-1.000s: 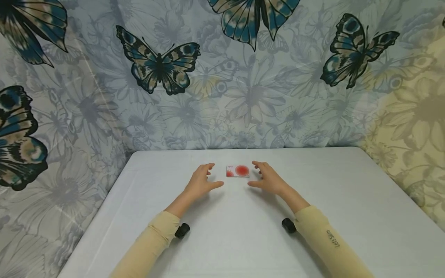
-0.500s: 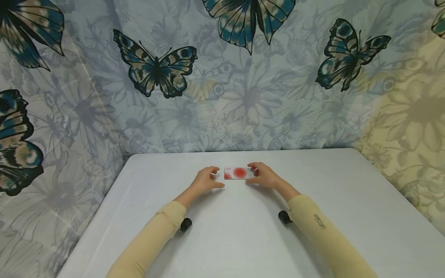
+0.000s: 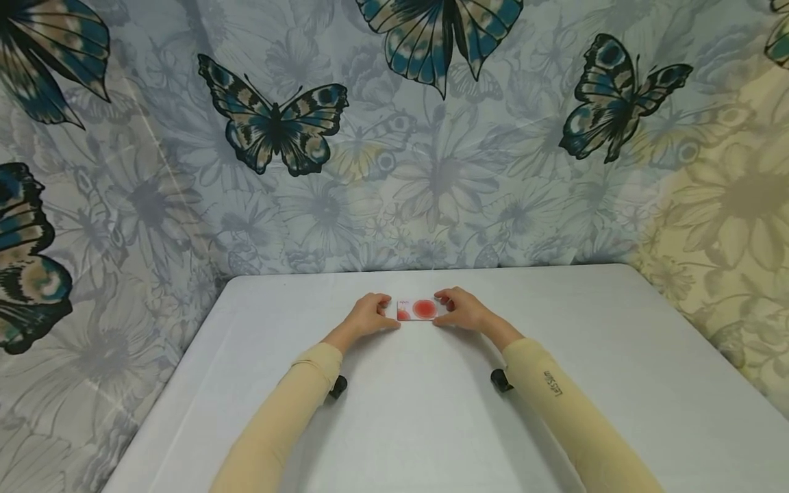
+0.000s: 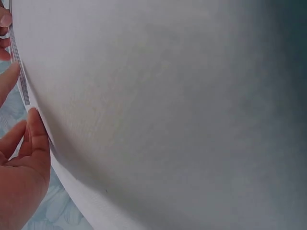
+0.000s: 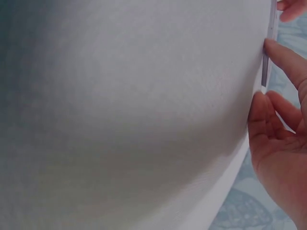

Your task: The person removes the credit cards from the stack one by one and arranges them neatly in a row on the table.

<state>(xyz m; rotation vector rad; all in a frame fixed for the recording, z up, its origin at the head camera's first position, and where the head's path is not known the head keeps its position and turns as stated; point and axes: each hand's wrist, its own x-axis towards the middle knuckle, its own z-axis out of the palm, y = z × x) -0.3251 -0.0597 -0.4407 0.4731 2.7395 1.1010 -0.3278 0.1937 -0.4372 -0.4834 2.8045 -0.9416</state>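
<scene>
A small flat white box [image 3: 417, 310] with a large red circle and pink-red patches on its top lies near the table's far edge. My left hand [image 3: 366, 315] is at its left end, thumb toward the near side and fingers farther back. At the opposite end, my right hand [image 3: 465, 310] is set in mirror fashion. In the left wrist view, the left thumb [image 4: 8, 82] meets the box's dark-lined side [image 4: 19, 79]. In the right wrist view, the right thumb [image 5: 283, 56] reaches the box side [image 5: 265, 69]. The fingers are bent slightly, with no firm grip visible.
The box rests on a white table [image 3: 419, 411] with rounded far corners. Behind it hangs a floral cloth [image 3: 431, 178] with large butterflies. Black wrist cameras [image 3: 501, 381] sit at both cream sleeves [image 3: 561, 404].
Both hands have moved inward to the ends of the box, and the gaps between thumbs and fingers have narrowed. The box appears to stay in place while the head view shifts slightly.
</scene>
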